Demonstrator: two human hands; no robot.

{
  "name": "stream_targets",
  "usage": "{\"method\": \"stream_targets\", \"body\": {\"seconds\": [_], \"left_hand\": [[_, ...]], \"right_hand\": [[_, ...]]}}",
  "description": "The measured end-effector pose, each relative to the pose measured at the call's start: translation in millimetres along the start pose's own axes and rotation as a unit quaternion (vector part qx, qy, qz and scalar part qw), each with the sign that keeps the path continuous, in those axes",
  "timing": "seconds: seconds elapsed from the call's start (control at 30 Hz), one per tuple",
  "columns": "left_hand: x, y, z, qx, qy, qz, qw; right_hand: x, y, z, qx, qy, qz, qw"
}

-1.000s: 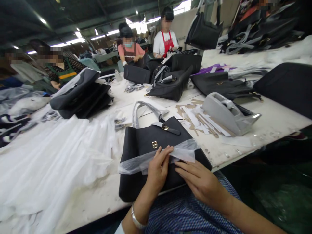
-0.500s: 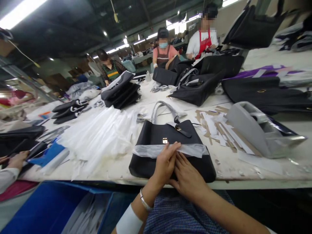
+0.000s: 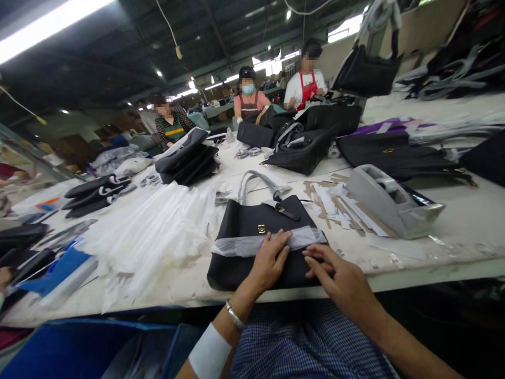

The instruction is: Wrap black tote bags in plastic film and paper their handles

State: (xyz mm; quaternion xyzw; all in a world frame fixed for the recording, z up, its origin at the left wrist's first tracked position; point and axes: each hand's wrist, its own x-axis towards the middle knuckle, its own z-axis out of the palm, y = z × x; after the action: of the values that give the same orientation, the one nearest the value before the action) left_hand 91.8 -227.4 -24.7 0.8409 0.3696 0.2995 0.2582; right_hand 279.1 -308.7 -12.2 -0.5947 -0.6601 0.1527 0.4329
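Note:
A black handbag [image 3: 236, 271] lies flat at the table's front edge, with a gold clasp plate on its face and its wrapped handles [image 3: 258, 176] pointing away from me. Across its middle runs a strip of translucent wrapping [image 3: 232, 246]. My left hand [image 3: 270, 258] rests on the strip, fingers stretched out and pressing it against the bag. Over the bag's right side, my right hand [image 3: 335, 273] has its fingers apart and half bent, with nothing seen in them. Its fingertips are near the strip's right end.
White tissue sheets [image 3: 158, 231] spread to the left. To the right are paper strips [image 3: 343, 205] and a grey tape dispenser [image 3: 389, 202]. Stacked black bags [image 3: 187, 158] stand behind, and more bags [image 3: 300, 147] lie farther back. Several co-workers face the table; a blue bin [image 3: 90, 347] sits below.
My right hand has parted from my left and moved right, toward the strip's right end. My left hand stays on the strip. The camera view has turned slightly right.

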Motion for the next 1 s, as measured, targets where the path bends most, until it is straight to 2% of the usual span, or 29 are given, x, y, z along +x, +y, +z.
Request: {"method": "stream_targets", "body": {"seconds": [0.07, 0.13, 0.23, 0.3, 0.4, 0.47, 0.53, 0.63, 0.7, 0.77, 0.83, 1.0], "left_hand": [[0, 0, 0.5, 0.028, -0.018, 0.021, 0.999], [-1, -1, 2.1, 0.053, -0.026, 0.036, 0.998], [-3, -3, 5.5, 0.072, -0.025, 0.051, 0.996], [-2, -3, 4.9, 0.072, -0.026, 0.058, 0.995], [1, -4, -9.9, 0.052, -0.041, 0.075, 0.995], [2, -7, -31.2, 0.061, -0.036, 0.089, 0.993], [0, -16, -58.5, 0.121, -0.012, 0.092, 0.988], [-9, -45, -95.5, 0.235, 0.020, 0.036, 0.971], [-18, -67, -109.2, 0.257, 0.016, -0.028, 0.966], [-24, -83, -113.0, 0.251, 0.009, -0.066, 0.966], [-28, -91, -111.1, 0.243, 0.013, -0.072, 0.967], [-26, -90, -109.3, 0.259, 0.004, -0.058, 0.964]], "right_hand": [[7, -1, -7, -0.063, 0.037, -0.004, 0.997], [19, 0, -7, -0.143, 0.049, -0.087, 0.985], [34, 10, 6, -0.228, -0.009, -0.232, 0.945], [41, 23, 18, -0.272, -0.040, -0.277, 0.921], [43, 42, 31, -0.324, -0.053, -0.283, 0.901], [43, 49, 33, -0.342, -0.058, -0.282, 0.894], [43, 51, 33, -0.347, -0.058, -0.287, 0.891], [43, 50, 31, -0.343, -0.056, -0.289, 0.892], [43, 50, 31, -0.341, -0.062, -0.288, 0.893], [43, 50, 31, -0.342, -0.072, -0.283, 0.893], [43, 48, 30, -0.343, -0.080, -0.275, 0.894], [43, 40, 27, -0.359, -0.093, -0.253, 0.893]]}}
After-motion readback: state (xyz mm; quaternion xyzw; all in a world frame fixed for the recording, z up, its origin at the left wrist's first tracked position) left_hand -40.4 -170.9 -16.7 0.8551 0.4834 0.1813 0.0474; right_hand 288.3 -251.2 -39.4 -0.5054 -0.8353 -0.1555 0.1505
